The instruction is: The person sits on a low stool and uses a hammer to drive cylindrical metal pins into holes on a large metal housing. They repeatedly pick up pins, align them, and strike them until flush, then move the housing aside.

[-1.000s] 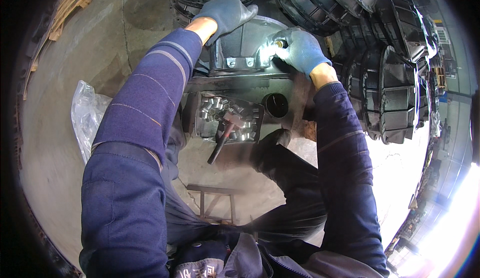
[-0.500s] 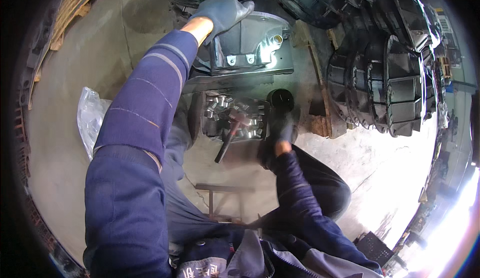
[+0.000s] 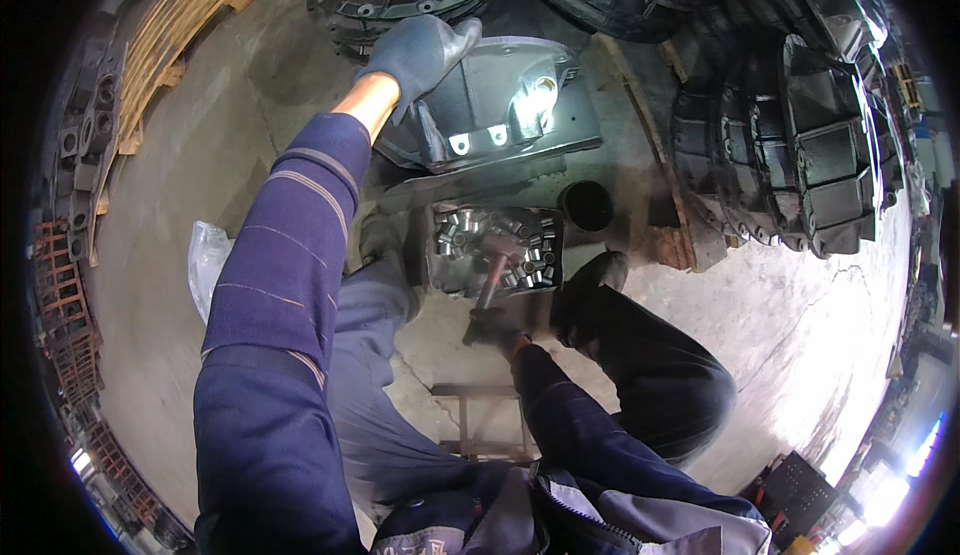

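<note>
My left hand [image 3: 415,53], in a grey glove, is closed over the upper left edge of a dark cast metal housing [image 3: 470,95]. The housing stands on a flat dark plate and has a bright ringed hole and small lugs facing me. My gloved right hand [image 3: 494,327] is at the lower end of a hammer's handle [image 3: 493,283], its fingers wrapped round it. The hammer's head [image 3: 502,247] lies among short silvery metal sleeves [image 3: 460,223] in a dark box [image 3: 428,255] between my feet. The fingertips of my left hand are hidden behind the housing's edge.
A round black container [image 3: 586,205] stands right of the box. More large dark housings [image 3: 780,145] are stacked at the right and far side, near wooden beams [image 3: 640,125]. Clear plastic wrap [image 3: 207,260] lies at left; a low metal frame [image 3: 480,392] is near me.
My right hand has moved left from beside the round container to the hammer's handle and closed on it. My left hand stays on the housing while the view has shifted slightly.
</note>
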The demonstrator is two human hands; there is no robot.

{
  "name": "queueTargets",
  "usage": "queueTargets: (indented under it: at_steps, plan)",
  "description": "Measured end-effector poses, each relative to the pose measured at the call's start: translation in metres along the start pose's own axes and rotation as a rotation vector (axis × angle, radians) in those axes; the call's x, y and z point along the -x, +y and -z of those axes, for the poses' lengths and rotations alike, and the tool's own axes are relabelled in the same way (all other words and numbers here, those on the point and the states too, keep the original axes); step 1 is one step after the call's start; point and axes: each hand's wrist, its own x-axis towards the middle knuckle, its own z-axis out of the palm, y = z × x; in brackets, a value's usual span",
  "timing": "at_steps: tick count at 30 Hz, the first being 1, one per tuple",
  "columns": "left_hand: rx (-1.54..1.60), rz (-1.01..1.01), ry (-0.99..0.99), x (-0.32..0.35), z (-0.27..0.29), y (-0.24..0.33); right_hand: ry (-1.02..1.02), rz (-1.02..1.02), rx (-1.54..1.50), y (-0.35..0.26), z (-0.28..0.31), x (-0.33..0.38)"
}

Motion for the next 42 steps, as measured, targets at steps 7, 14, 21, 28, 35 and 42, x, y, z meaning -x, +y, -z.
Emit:
queueTargets:
  at_steps: [7,14,21,28,35,42]
  plan:
    - [0.003,0.012,0.005,0.006,0.002,0.003,-0.280,0.133,-0.300,-0.062,-0.022,0.081]
    - [-0.023,-0.020,-0.007,0.005,0.004,0.002,0.288,0.472,0.251,-0.131,-0.085,0.211]
    - [0.021,-0.026,0.001,0.003,0.002,0.000,0.331,1.197,0.491,-0.256,-0.173,0.345]
    - [0.039,-0.056,0.049,0.002,-0.002,-0.004,0.725,1.134,1.050,-0.309,-0.192,0.326]
    - [0.035,-0.086,0.098,0.003,-0.004,-0.003,0.656,1.214,1.354,-0.334,-0.185,0.348]
    - [-0.014,-0.026,-0.035,0.002,0.003,-0.001,0.682,1.283,1.062,-0.330,-0.195,0.335]
